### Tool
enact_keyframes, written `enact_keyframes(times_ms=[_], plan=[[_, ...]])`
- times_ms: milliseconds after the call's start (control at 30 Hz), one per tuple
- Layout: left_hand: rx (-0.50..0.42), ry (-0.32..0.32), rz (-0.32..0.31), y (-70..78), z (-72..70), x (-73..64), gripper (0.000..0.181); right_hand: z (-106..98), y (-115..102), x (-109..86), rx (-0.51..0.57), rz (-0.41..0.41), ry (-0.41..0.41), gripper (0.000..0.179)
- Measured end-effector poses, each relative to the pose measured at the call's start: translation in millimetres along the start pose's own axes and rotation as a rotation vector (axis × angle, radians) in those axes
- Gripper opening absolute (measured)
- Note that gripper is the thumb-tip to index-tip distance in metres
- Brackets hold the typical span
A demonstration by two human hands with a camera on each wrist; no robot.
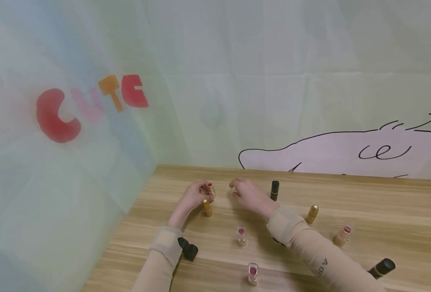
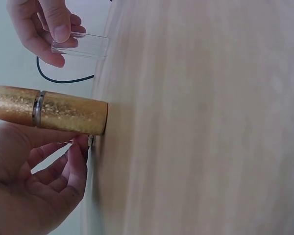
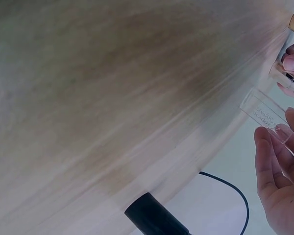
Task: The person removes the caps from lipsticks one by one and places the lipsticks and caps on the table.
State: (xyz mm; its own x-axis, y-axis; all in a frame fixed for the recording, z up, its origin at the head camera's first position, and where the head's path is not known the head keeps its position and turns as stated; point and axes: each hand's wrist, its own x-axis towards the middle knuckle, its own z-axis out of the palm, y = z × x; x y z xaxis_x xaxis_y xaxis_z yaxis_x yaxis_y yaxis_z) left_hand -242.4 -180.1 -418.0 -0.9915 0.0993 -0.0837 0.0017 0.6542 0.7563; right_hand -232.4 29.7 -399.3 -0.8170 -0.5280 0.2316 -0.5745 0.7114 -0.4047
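Observation:
My left hand (image 1: 194, 196) grips a lipstick (image 1: 210, 189) near its base at the back left of the table. The lipstick stands upright with its red tip exposed; in the right wrist view its shiny base (image 3: 284, 74) shows between finger and thumb. To the right, my right hand (image 1: 251, 195) pinches a clear rectangular cap (image 3: 263, 111) with printed lettering, apart from the lipstick. The cap's lower end is close over the wood in the left wrist view. A gold lipstick tube (image 2: 71, 111) stands just in front of my left hand and partly covers it in that view.
A black tube (image 1: 275, 190) stands behind the right wrist. Another gold tube (image 1: 312, 214), a clear-capped lipstick (image 1: 344, 235) and a black tube (image 1: 382, 267) are at the right. Two clear-capped lipsticks (image 1: 241, 236) stand between the arms. A black object (image 1: 189, 250) is beside the left sleeve.

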Motion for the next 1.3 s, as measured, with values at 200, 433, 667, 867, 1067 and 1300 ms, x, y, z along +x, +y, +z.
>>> enact_keyframes(times_ms=[200, 433, 667, 867, 1067, 1300], plan=[[-0.011, 0.006, 0.007, -0.3, -0.3, -0.7, 0.019, -0.2, -0.7, 0.1, -0.009, 0.0, -0.002, 0.023], [-0.04, 0.007, -0.004, 2.3, -1.0, -4.1, 0.021, 0.1, -1.8, 0.8, -0.034, 0.009, -0.011, 0.024], [-0.039, 0.003, -0.012, 4.1, -1.3, -6.5, 0.028, -2.5, -3.5, -0.6, -0.027, 0.002, -0.02, 0.03], [-0.007, 0.024, -0.001, 4.2, -1.8, -9.5, 0.037, -3.4, -2.8, -0.8, -0.02, -0.008, -0.026, 0.037], [-0.037, 0.035, -0.028, 2.2, -3.0, -11.3, 0.039, -7.7, -6.5, 0.8, -0.065, -0.023, 0.001, 0.038], [-0.08, 0.061, -0.033, -0.3, -7.1, -17.9, 0.038, -10.9, -13.1, 2.3, -0.105, -0.039, 0.048, 0.037]])
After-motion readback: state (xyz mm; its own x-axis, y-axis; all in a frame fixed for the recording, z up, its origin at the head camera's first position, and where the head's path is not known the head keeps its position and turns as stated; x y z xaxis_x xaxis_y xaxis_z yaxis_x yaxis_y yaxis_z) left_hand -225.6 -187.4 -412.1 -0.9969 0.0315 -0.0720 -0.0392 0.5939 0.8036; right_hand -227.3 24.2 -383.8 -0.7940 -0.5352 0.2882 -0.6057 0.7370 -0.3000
